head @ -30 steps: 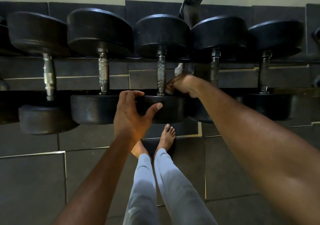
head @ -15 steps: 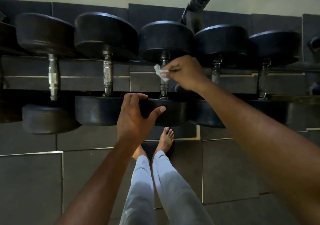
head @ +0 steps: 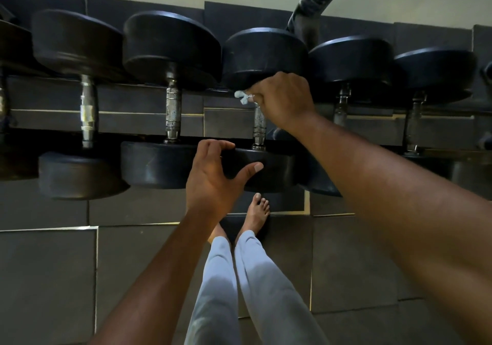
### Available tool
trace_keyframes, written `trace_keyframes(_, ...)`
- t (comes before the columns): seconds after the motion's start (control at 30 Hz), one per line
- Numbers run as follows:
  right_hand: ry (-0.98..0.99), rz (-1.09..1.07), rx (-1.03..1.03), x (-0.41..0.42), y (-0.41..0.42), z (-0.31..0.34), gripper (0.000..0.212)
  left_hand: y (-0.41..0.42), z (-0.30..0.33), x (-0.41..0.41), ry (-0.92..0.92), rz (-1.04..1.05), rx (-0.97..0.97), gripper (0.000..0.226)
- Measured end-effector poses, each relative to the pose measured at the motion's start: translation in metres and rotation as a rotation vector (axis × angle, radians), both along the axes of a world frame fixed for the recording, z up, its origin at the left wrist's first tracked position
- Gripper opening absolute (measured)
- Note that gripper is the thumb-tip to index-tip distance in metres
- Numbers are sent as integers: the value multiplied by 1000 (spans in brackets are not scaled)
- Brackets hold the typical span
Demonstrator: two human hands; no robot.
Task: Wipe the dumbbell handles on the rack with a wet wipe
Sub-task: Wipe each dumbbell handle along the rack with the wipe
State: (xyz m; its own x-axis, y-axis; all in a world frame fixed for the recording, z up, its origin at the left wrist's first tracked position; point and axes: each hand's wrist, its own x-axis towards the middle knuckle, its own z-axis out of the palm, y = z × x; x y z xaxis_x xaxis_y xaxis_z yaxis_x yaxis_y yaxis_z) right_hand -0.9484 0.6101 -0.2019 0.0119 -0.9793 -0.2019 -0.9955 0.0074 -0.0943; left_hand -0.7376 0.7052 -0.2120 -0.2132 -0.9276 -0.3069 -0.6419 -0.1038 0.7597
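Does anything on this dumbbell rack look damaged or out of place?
One thing: the leftmost full dumbbell's handle looks worn and patchy, duller than the knurled handle beside it. The wet wipe in the right hand is crumpled. Nothing has fallen.

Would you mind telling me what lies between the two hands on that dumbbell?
In the head view, only the bare knurled handle runs between the right hand, gripping the wet wipe at its top, and the left hand on the near weight.
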Motion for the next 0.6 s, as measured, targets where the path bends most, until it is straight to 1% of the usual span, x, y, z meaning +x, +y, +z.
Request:
trace_keyframes(0.13, 10, -31, 36, 6, -3, 8, 30, -1, 2, 0, -8, 2, 12, 71)
trace_keyframes(0.2, 21, -37, 105, 12, -4, 8, 28, -1, 1, 0, -14, -9, 12, 72)
trace_keyframes(0.27, 33, -1, 210, 17, -9, 8, 24, -1, 0, 1, -22, -14, 21, 73)
trace_keyframes(0.33, 70, 46, 309, 22, -15, 8, 24, -1, 0, 0, -29, -12, 23, 74)
trace_keyframes(0.4, 137, 96, 409, 29, -25, 7, 31, 0, -1, 0, -31, -6, 22, 74)
trace_keyframes(0.47, 198, 114, 564, 36, -34, 8, 41, 0, 0, -1, -27, -2, 24, 73)
trace_keyframes(0.5, 202, 125, 627, 39, -37, 9, 43, 1, -1, -1, -27, -3, 22, 73)
trace_keyframes(0.6, 154, 184, 749, 42, -43, 9, 36, 1, -2, 1, -16, -10, 15, 72)
